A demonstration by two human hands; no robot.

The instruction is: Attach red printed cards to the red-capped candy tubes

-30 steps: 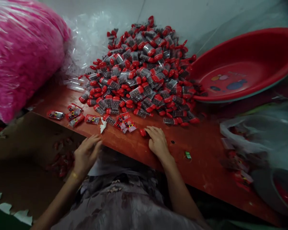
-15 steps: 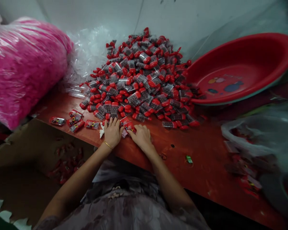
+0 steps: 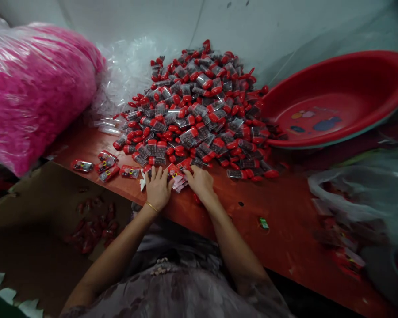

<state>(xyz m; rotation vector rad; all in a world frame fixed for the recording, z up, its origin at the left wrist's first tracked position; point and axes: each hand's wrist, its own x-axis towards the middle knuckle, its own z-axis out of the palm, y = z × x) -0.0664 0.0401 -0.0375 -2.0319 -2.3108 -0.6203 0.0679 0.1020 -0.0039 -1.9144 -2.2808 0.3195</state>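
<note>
Left hand (image 3: 158,191): laid palm down at the near edge of the heap, its fingers stretched out and slightly spread; whether anything is gripped beneath them cannot be told.
Right hand (image 3: 202,183): angled inward, its thumb set by the printed sleeves; the fingertips are partly hidden, so a pinch cannot be confirmed.
Printed sleeves (image 3: 178,179): bunched between the two hands, in red and pink, just beside the right thumb.
Red piece (image 3: 197,199): partly covered, just below the right hand.
White scrap (image 3: 142,180): placed just left of the left fingers.
Bracelet (image 3: 151,206): worn on the left wrist, behind the fingers.
Heap of red-capped containers (image 3: 192,119): piled up directly beyond both hands' fingertips, dark contents seen through clear walls.
Sleeved containers (image 3: 108,166): laid in a loose row, left of the left fingers.
Green item (image 3: 263,223): left on the red table (image 3: 295,243), right of the right fingers and nearer the body.
Red pieces in the box (image 3: 93,232): scattered below table level, left of the left hand.
Clear tubes (image 3: 128,75): heaped beyond the left fingers, to the left.
Red basin (image 3: 321,101): tilted, beyond the right fingers, to the right.
Clear bag (image 3: 354,187): slumped far right of the right fingers.
Pink-filled bag (image 3: 40,92): stood far left, beyond the left fingers.
</note>
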